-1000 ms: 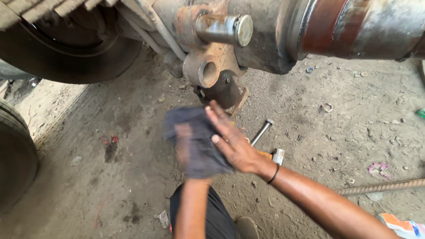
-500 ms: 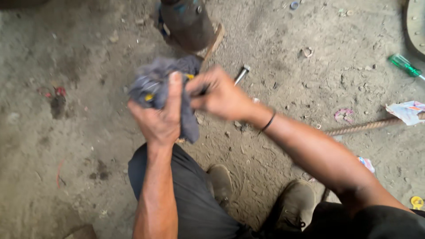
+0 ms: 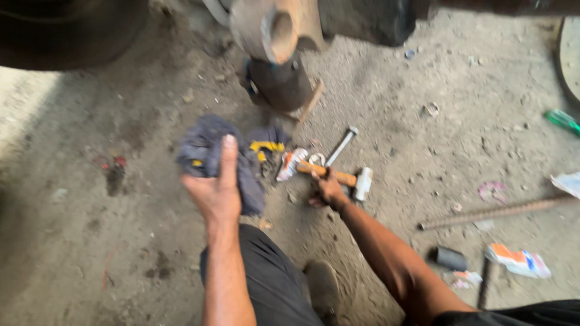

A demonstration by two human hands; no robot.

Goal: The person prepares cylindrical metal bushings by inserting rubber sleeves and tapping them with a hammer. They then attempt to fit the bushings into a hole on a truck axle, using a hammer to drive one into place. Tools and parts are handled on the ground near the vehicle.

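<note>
My left hand [image 3: 214, 187] grips a crumpled dark grey rag [image 3: 208, 151] held up over the dirt floor. My right hand [image 3: 329, 188] reaches down to a hammer [image 3: 338, 177] with an orange wooden handle and a steel head, lying on the ground; the fingers touch the handle's middle. Whether they have closed round it is unclear because of blur. A thin steel rod [image 3: 340, 147] lies just beyond the hammer. A small yellow item [image 3: 266, 147] and a crumpled white and red wrapper [image 3: 291, 163] lie beside the rag.
A heavy vehicle axle end [image 3: 272, 33] hangs above a dark jack or block [image 3: 281, 84]. A tyre [image 3: 66, 24] is at top left. A rusty rebar [image 3: 495, 211], a green screwdriver [image 3: 563, 119], a small black cylinder [image 3: 450, 258] and paper scraps lie right. My knee [image 3: 266, 271] is below.
My right hand has left the rag and dropped to the hammer on the ground. My left hand now holds the rag alone. The view tilted back up, showing the axle end again.
</note>
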